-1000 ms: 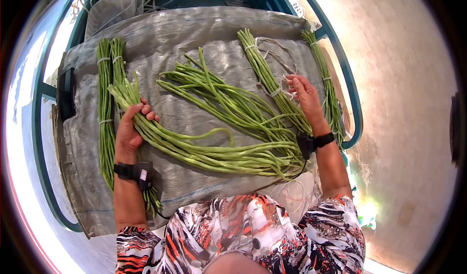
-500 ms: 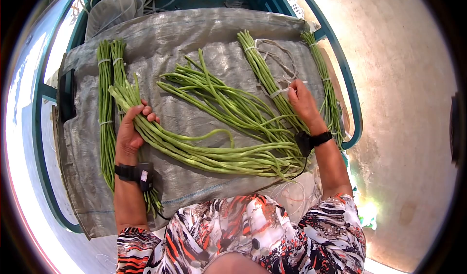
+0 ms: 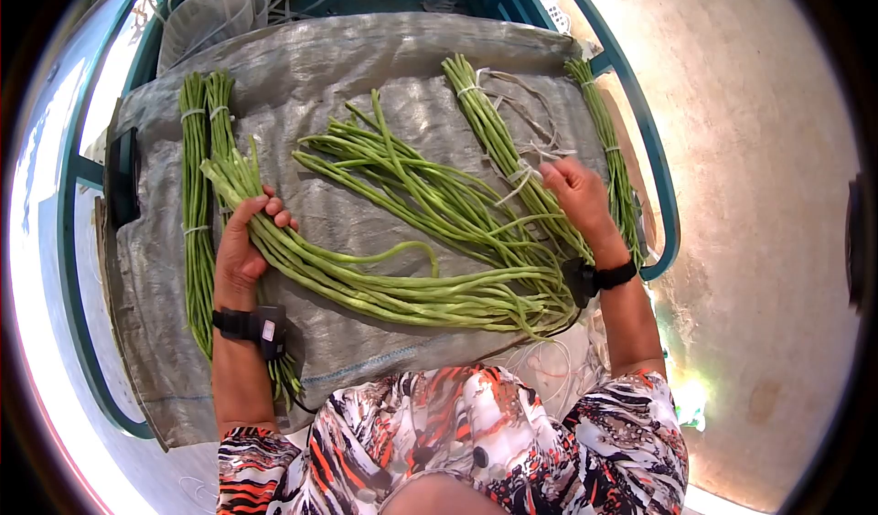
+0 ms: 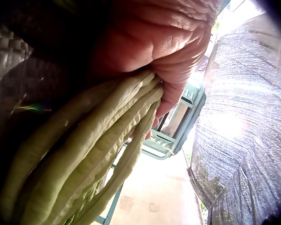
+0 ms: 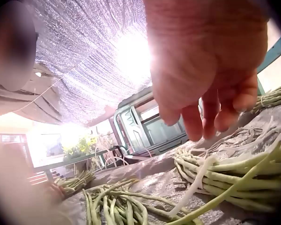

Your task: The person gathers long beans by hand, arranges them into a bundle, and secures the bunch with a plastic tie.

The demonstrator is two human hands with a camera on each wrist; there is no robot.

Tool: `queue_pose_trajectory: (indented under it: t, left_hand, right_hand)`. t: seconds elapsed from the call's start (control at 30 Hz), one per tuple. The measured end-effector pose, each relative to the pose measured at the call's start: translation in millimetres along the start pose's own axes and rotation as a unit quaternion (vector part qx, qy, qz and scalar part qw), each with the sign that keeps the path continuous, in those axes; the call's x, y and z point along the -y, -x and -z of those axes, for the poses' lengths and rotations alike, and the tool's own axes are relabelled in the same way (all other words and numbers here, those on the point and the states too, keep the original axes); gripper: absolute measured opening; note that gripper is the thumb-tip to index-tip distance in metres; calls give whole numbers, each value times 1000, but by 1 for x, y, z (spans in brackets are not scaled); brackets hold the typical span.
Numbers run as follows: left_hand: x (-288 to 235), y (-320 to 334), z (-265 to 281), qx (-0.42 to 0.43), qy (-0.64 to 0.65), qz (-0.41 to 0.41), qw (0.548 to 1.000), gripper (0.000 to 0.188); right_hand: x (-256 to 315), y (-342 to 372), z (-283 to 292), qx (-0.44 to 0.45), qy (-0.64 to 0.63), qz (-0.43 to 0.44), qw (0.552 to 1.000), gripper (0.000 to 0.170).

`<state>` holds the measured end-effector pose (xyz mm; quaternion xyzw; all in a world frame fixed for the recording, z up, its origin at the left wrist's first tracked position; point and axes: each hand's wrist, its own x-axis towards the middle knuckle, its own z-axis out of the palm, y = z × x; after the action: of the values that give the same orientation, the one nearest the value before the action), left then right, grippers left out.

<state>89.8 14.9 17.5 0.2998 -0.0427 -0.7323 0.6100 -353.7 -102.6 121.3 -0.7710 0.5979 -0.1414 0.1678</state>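
Note:
My left hand [image 3: 245, 239] grips a thick bunch of yardlong beans [image 3: 366, 286] near its stem end, fingers wrapped round it; in the left wrist view pale beans [image 4: 96, 145] run out from under the palm. The bunch trails right across the mat. My right hand [image 3: 578, 195] hovers beside a tied bundle of beans [image 3: 494, 140], fingers loosely bent and nothing visible in them in the right wrist view. A white tie [image 3: 523, 175] wraps that bundle, one loose end pointing left. Loose grey-white strips [image 3: 540, 122] lie just beyond the fingertips.
Loose beans [image 3: 402, 172] lie mid-mat. Two tied bundles [image 3: 196, 186] lie at the left, another bundle [image 3: 615, 149] at the right edge. The grey woven mat [image 3: 302, 48] covers a surface framed by teal rails [image 3: 672, 195]. A pale basket [image 3: 215, 21] stands at the back left.
My right hand has gone from a fingertip pinch at the tie to loosely bent fingers, shifting slightly right and nearer me. The tie's loose end now lies leftward. My left hand keeps its grip.

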Motion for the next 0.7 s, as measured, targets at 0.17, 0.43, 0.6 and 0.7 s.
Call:
queue_pose_trajectory:
  t: [0.17,0.43,0.6,0.7]
  left_hand:
    - [0,-1,2,1,-2,2,1000,18]
    - [0,-1,2,0,-1,2,1000,18]
    - [0,-1,2,3,-7,-5,1000,18]
    - [0,-1,2,4,-4,-3,1000,18]
  right_hand:
    - [-32,-7,-19,-51,-9,53,997,26]
    - [-39,-2,-25,-133,24,112,984,20]
    - [-10,0,18,-124,-365,-130,913,21]
    - [-3,0,38,-135,-459,-140,867,22]
